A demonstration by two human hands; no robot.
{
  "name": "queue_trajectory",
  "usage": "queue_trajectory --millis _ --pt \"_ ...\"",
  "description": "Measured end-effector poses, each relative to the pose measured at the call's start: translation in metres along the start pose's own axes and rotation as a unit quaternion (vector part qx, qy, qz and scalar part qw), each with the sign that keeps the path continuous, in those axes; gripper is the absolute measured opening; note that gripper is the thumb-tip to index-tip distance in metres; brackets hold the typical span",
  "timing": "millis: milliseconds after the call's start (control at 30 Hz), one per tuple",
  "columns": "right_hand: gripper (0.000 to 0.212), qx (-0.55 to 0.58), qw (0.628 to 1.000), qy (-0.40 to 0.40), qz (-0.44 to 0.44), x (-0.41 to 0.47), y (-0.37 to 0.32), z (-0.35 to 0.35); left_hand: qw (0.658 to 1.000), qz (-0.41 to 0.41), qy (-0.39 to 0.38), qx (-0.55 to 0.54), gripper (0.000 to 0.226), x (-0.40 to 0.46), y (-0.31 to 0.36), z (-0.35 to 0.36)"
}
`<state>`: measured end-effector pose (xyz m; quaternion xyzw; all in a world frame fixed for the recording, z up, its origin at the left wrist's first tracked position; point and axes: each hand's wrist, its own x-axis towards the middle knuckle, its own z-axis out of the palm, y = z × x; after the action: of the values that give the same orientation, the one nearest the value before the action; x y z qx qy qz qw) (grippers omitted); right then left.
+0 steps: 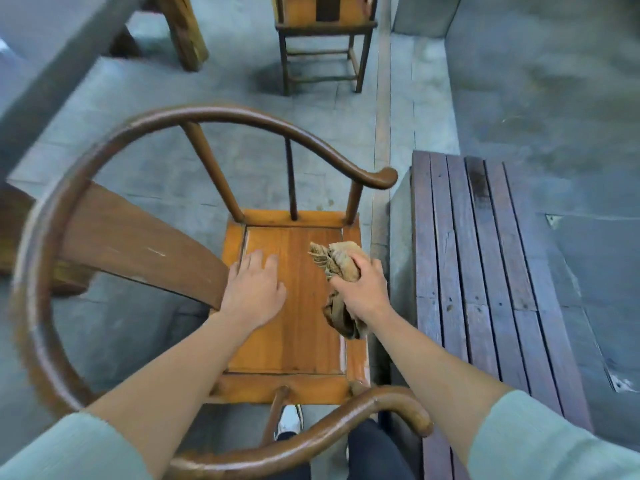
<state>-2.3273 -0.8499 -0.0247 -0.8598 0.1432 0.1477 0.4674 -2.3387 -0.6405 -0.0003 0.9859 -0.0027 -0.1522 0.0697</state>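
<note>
On the orange wooden seat of a round-backed chair, the left hand lies flat, fingers straight and holding nothing. Just beside it the right hand is clenched around a bunched brown cloth over the seat's right edge. The chair's curved dark rail loops around both forearms, its near end crossing below them. A slatted bench stands close on the right; another chair stands well apart on the grey floor.
</note>
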Motion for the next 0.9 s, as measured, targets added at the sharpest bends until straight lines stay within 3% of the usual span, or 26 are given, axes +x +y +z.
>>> queue_trajectory --millis 167,333,467,567,900 --pt "0.062 -0.018 0.993 -0.027 -0.117 -0.044 -0.106 0.006 0.995 -0.015 0.098 0.001 0.054 -0.050 -0.036 -0.077" --pt "0.058 -0.028 0.959 -0.086 -0.270 -0.080 -0.207 0.037 0.968 -0.154 0.197 -0.004 0.061 -0.118 -0.077 -0.140" --pt "0.066 -0.038 0.916 -0.156 -0.367 -0.140 -0.293 0.114 0.936 -0.276 0.217 -0.017 0.064 -0.196 -0.160 -0.161" --pt "0.059 -0.063 0.881 -0.210 -0.420 -0.203 -0.345 0.190 0.904 -0.364 0.222 -0.037 0.064 -0.274 -0.238 -0.162" --pt "0.054 -0.121 0.799 -0.346 -0.477 -0.398 -0.425 0.467 0.781 -0.586 0.205 -0.069 0.058 -0.532 -0.474 -0.103"
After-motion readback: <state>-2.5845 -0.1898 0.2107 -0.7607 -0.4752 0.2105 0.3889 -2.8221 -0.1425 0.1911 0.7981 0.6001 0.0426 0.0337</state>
